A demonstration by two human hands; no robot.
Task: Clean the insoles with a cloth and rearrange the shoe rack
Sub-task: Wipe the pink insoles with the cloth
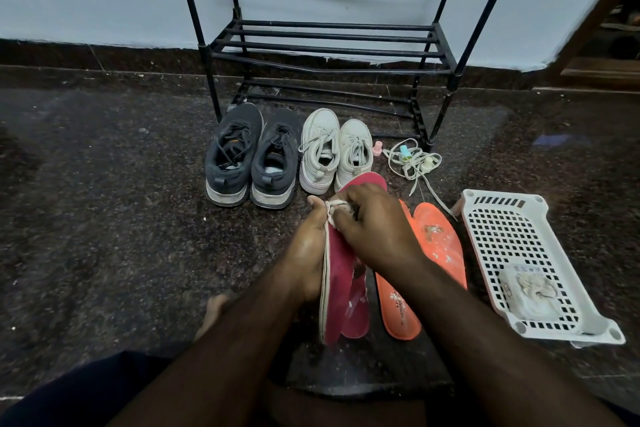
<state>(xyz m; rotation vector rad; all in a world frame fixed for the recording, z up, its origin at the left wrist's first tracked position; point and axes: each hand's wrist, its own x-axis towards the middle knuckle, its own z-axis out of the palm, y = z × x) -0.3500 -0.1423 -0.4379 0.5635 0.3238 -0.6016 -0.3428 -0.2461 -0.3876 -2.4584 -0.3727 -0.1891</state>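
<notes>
Insole, pink (337,270), tilted on edge above the floor before the shoe rack (332,45). Left hand (308,253) curls under it; right hand (375,229) fingers bunch cloth (335,210) against its toe. Risk: hard rubbing could buckle it or twist it loose.

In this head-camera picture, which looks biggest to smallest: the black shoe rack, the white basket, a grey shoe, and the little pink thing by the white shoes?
1. Shoe rack, though it runs out of frame.
2. White basket; it lies nearer the camera, which flatters it.
3. Grey shoe.
4. Little pink thing, by far the smallest.
</notes>
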